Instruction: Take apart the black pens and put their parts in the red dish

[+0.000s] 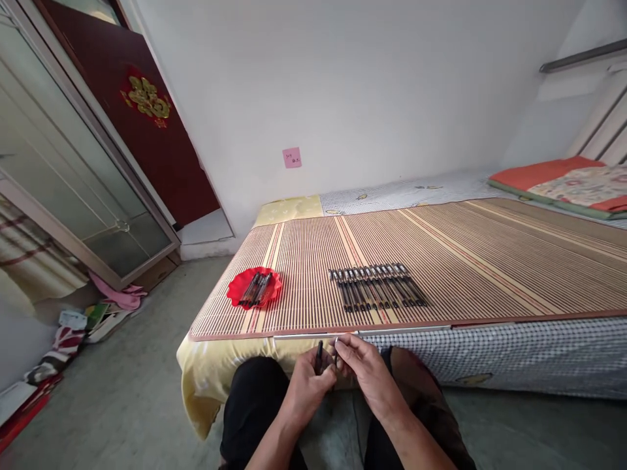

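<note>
My left hand (308, 382) is closed round a black pen barrel (319, 357), held upright over my lap. My right hand (360, 365) pinches a thin part (336, 346) right beside that pen, fingers pressed together; I cannot make out what the part is. Both hands hover just below the near edge of the bed. On the striped bamboo mat (490, 261) lies a neat row of several black pens (377, 287). A red dish (254, 287) to the left holds several more black pens.
The bed's near edge shows a yellow sheet (206, 372) and a checked cover (514, 356). A folded orange quilt (563, 179) lies at the far right. A glass door (63, 176) and clutter on the floor (83, 323) are at left. A pink note (292, 157) sticks on the wall.
</note>
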### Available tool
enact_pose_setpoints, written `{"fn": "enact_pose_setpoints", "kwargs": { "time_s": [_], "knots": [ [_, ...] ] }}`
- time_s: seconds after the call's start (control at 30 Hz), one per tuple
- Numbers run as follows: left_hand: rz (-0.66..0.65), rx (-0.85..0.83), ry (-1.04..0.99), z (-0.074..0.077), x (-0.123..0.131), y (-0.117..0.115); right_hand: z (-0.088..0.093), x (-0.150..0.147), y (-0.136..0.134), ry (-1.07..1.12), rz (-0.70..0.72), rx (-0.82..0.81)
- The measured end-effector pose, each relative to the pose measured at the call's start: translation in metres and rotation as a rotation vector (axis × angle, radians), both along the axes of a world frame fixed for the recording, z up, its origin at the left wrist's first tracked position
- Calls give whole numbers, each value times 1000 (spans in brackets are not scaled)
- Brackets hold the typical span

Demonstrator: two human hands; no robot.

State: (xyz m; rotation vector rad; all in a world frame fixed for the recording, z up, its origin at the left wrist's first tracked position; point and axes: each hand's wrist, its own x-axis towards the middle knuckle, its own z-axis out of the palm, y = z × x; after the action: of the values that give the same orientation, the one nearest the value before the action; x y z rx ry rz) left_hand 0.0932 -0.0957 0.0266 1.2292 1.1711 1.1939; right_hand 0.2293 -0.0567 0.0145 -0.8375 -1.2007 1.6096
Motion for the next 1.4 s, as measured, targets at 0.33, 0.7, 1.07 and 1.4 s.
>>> {"fn": "enact_pose_setpoints", "kwargs": {
  "time_s": [0.33, 0.7, 1.07, 1.4],
  "knots": [
    [-64, -27, -32, 17, -13, -21, 28, 22, 0, 152, -173, -72],
    [-152, 77, 280, 51, -3, -40, 78, 51, -11, 344, -512, 172],
    [-142, 117, 447, 59, 2, -41, 78, 56, -11, 289, -449, 174],
    [-100, 211, 517, 63, 5, -44, 74, 68, -11, 206, -441, 223]
  ]
}}
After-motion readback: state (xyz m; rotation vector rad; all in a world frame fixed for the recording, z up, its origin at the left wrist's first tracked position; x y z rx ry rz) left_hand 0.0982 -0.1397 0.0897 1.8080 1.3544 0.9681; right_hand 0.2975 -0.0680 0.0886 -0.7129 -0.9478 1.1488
